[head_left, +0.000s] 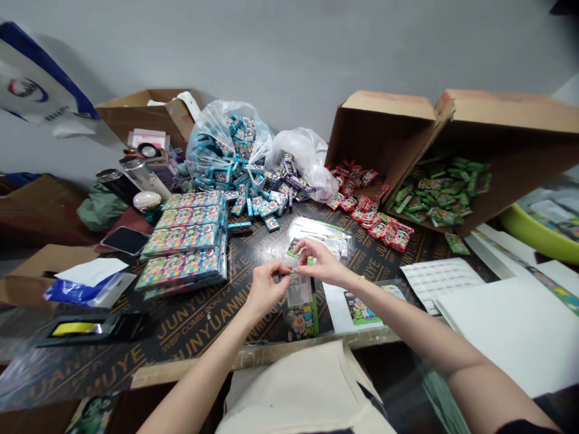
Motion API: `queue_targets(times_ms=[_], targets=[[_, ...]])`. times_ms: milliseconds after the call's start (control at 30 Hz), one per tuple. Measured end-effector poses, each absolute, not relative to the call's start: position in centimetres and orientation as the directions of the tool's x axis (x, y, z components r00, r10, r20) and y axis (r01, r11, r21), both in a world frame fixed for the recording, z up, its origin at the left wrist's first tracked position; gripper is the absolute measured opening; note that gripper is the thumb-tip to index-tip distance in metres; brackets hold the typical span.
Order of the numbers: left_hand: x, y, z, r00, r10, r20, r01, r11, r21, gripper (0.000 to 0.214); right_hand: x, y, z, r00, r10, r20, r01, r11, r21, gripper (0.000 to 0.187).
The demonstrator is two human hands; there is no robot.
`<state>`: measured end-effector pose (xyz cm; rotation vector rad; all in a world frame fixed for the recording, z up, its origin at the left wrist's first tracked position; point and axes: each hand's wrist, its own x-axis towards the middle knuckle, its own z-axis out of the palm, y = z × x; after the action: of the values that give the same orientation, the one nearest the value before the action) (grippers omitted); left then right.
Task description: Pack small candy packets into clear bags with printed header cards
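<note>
Both my hands meet over the dark printed tabletop (190,325). My left hand (265,286) is closed in a pinch on one end of a small clear printed packet (299,256). My right hand (319,260) pinches the packet's other end from above. Under them lies a printed card in a clear sleeve (302,307) and a stack of clear bags (325,235). To the left stand stacked sleeves of colourful small boxes (185,244).
A clear bag spills blue boxes (235,163) at the back. Two tipped cardboard cartons hold red packs (371,208) and green packs (438,193). White sheets (511,325) lie right; a phone (125,240), flasks (136,175) and a tape dispenser (85,328) left.
</note>
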<state>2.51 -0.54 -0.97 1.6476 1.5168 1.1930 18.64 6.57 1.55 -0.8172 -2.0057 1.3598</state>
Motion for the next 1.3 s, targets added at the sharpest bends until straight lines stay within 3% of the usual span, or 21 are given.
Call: queue_targets(times_ms=[167, 233, 333, 433, 500, 567, 600, 667, 733, 833, 933, 1067, 1167, 1300], targets=[[3.2, -0.8, -0.9, -0.099, 0.953, 0.287, 0.502, -0.201, 0.841, 0.010, 18.6, 6.1, 1.9, -0.636, 0.743, 0.210, 0.237, 0.446, -0.863, 0.023], [3.4, -0.9, -0.9, -0.111, 0.949, 0.296, 0.514, -0.200, 0.834, 0.012, 18.4, 5.9, 1.6, -0.602, 0.769, 0.218, 0.244, 0.436, -0.866, 0.026], [3.8, -1.1, -0.9, -0.066, 0.946, 0.316, 0.543, -0.232, 0.807, 0.008, 17.8, 5.7, 0.0, -0.488, 0.869, 0.076, 0.186, 0.189, -0.964, 0.038], [3.5, -1.2, -0.9, 0.053, 0.927, 0.372, 0.595, -0.328, 0.734, 0.016, 17.9, 6.0, -2.1, -0.409, 0.887, -0.216, 0.092, -0.196, -0.976, 0.028], [2.4, -1.1, -1.0, 0.096, 0.919, 0.383, 0.633, -0.354, 0.688, 0.021, 19.6, 6.9, -3.3, -0.326, 0.902, -0.283, 0.072, -0.275, -0.959, 0.025], [0.8, -0.9, -1.5, 0.099, 0.934, 0.343, 0.695, -0.311, 0.648, 0.026, 23.1, 8.1, -4.3, -0.198, 0.965, -0.173, 0.183, -0.137, -0.973, 0.029], [-0.1, -0.7, -1.9, 0.109, 0.945, 0.308, 0.746, -0.282, 0.603, 0.030, 25.3, 8.7, -4.8, -0.141, 0.987, -0.072, 0.317, -0.024, -0.948, 0.029], [-1.3, -0.5, -2.9, 0.178, 0.954, 0.240, 0.855, -0.271, 0.442, 0.049, 30.0, 9.5, -5.7, -0.104, 0.991, 0.084, 0.645, 0.131, -0.753, 0.025], [-1.5, -0.4, -3.8, 0.334, 0.933, 0.135, 0.894, -0.359, 0.268, 0.075, 33.8, 9.7, -6.8, -0.143, 0.986, 0.083, 0.800, 0.164, -0.577, 0.018], [-0.1, -0.4, -5.0, 0.568, 0.818, -0.094, 0.820, -0.551, 0.159, 0.097, 36.3, 9.2, -8.5, -0.219, 0.975, 0.027, 0.822, 0.200, -0.533, 0.013], [1.8, 0.1, -5.7, 0.649, 0.719, -0.249, 0.760, -0.627, 0.170, 0.098, 36.1, 8.5, -9.7, -0.280, 0.959, 0.035, 0.814, 0.257, -0.520, 0.006], [3.2, 0.9, -5.7, 0.696, 0.675, -0.245, 0.718, -0.643, 0.266, 0.075, 35.4, 7.9, -10.3, -0.340, 0.937, 0.081, 0.781, 0.329, -0.530, 0.010], [3.4, 1.3, -4.7, 0.687, 0.691, -0.223, 0.703, -0.555, 0.445, 0.047, 35.5, 7.5, -10.5, -0.370, 0.924, 0.100, 0.744, 0.359, -0.563, 0.012], [2.5, 1.6, -2.4, 0.562, 0.827, -0.026, 0.602, -0.387, 0.698, 0.038, 36.0, 7.3, -10.4, -0.327, 0.939, 0.103, 0.716, 0.317, -0.621, 0.009]])
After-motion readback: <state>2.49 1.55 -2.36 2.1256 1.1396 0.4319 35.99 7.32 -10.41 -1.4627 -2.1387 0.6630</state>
